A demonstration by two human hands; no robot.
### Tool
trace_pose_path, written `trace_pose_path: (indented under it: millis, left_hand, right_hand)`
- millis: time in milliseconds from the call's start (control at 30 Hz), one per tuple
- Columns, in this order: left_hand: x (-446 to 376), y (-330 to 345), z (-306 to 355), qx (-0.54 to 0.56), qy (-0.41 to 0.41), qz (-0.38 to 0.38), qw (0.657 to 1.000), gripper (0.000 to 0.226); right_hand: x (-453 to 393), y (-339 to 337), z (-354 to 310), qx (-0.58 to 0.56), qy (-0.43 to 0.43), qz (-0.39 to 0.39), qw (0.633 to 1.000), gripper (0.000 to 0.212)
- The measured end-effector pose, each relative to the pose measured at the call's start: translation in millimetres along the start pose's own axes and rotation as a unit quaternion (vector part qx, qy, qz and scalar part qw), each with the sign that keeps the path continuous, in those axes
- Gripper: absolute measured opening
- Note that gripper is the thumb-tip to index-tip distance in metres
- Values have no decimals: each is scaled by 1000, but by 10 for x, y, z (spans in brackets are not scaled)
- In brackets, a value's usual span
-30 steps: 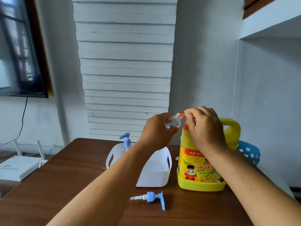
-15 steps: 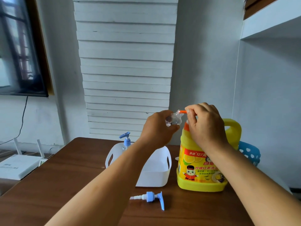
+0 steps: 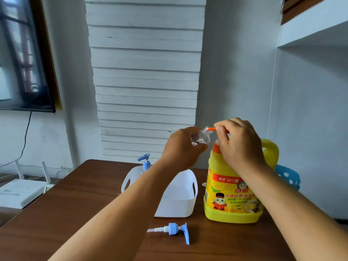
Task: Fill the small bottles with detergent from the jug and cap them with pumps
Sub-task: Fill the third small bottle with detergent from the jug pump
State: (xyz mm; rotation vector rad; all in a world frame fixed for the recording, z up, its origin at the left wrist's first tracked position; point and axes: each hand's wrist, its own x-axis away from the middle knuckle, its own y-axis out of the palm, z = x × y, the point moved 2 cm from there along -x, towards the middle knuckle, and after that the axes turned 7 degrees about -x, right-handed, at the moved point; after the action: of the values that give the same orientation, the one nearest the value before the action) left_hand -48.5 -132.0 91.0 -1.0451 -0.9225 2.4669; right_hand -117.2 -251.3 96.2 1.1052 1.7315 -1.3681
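Note:
My left hand (image 3: 181, 147) holds a small clear bottle (image 3: 200, 139) tilted, its mouth against the orange pump spout (image 3: 211, 129) of the yellow detergent jug (image 3: 233, 196). My right hand (image 3: 239, 142) is closed over the jug's pump head and hides most of it. The jug stands upright on the brown table (image 3: 75, 213). A loose blue-and-white pump (image 3: 174, 229) lies on the table in front. Another bottle with a blue pump (image 3: 146, 163) stands in the white basket (image 3: 180, 200).
A blue basket (image 3: 288, 177) with white dots sits behind the jug at the table's right edge. White routers (image 3: 22, 191) stand on a lower surface to the left. A wall runs close behind the table.
Both hands and the small bottle rose slightly at the jug's spout; my right hand stays closed on the pump head. Nothing on the table moved.

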Motion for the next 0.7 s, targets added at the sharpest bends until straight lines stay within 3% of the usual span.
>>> trace_pose_path:
  millis: [467,700]
  left_hand:
    - [5,-24,16,-7,2,0,1000,21]
    - [52,55,-24,4,-4,-10,1000,26]
  right_hand:
    - [-75,-43,-14,9,-4,-43,999,26]
    - [96,77,18,5,7,4,1000,20]
